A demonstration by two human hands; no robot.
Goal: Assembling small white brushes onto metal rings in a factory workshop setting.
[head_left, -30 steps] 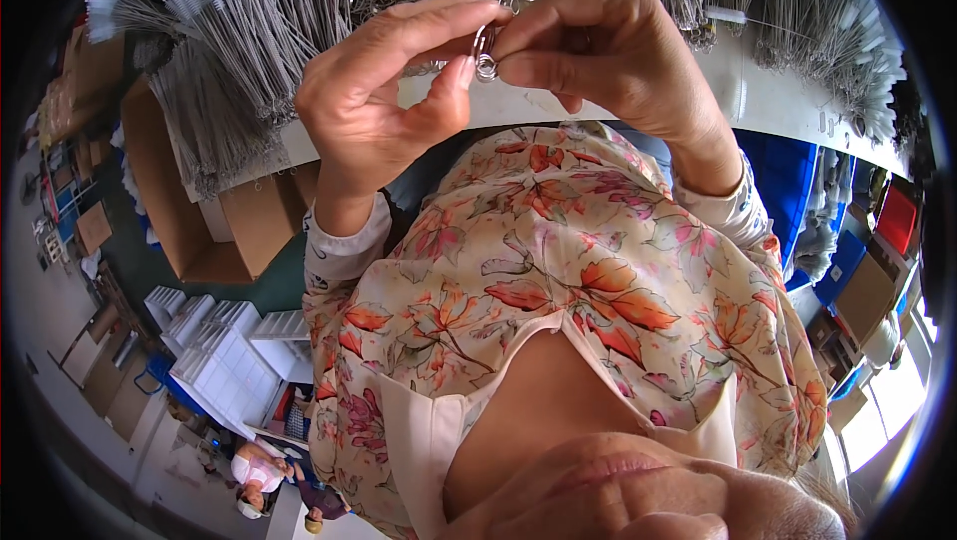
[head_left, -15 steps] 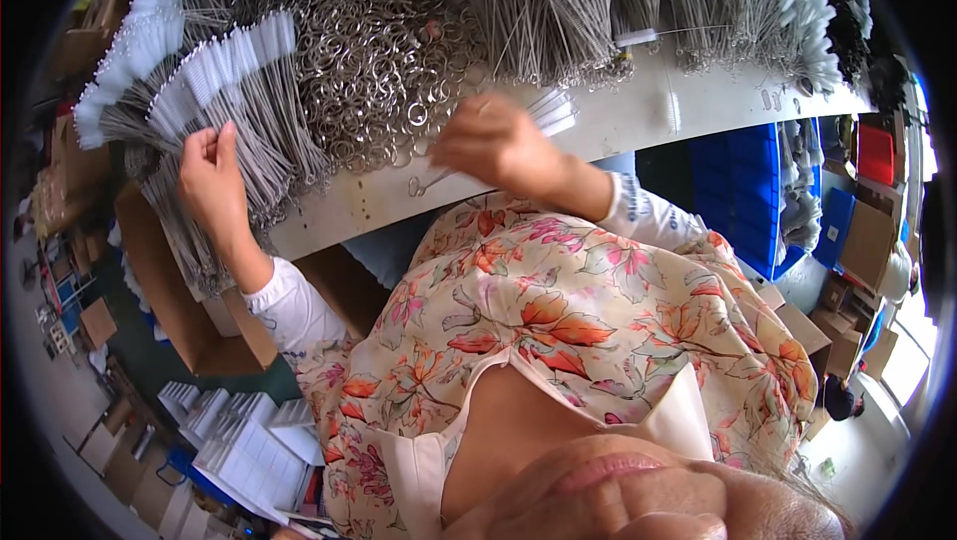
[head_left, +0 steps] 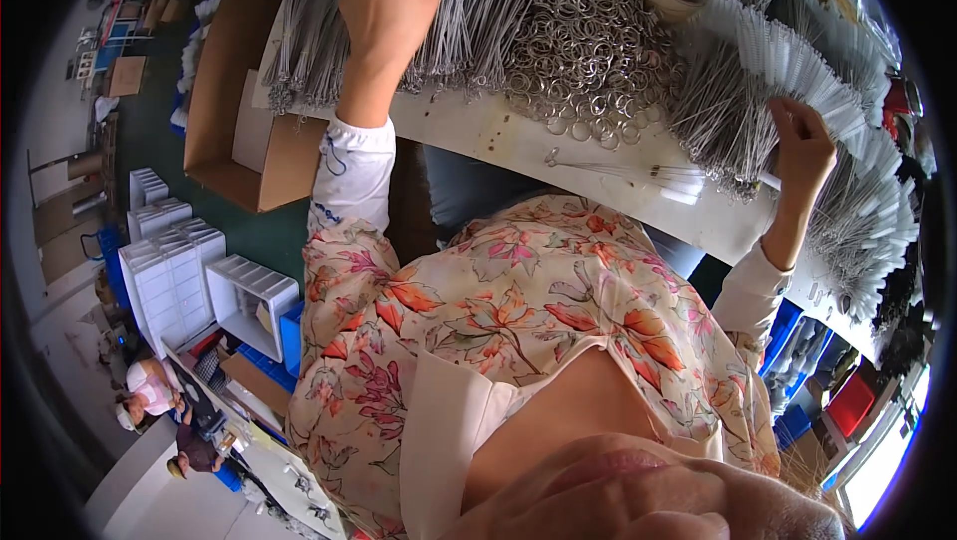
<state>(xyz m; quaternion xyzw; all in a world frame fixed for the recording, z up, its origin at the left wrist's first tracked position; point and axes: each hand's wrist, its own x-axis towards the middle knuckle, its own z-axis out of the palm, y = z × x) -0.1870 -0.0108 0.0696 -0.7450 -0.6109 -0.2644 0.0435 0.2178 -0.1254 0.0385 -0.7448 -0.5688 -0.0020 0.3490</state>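
Now the left hand (head_left: 389, 1) reaches into the wire brushes (head_left: 469, 21), fingers hidden, grip unclear; the right hand (head_left: 802, 146) pinches brushes (head_left: 758, 91) beside the rings (head_left: 588, 41) on the tabletop (head_left: 498, 131). Best pull single stems cleanly.

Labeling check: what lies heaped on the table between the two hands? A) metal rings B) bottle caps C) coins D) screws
A: a heap of metal rings lies on the white table, between the left hand on the wire brushes and the right hand.

shiny metal rings (head_left: 588, 41), wire brushes (head_left: 469, 11)
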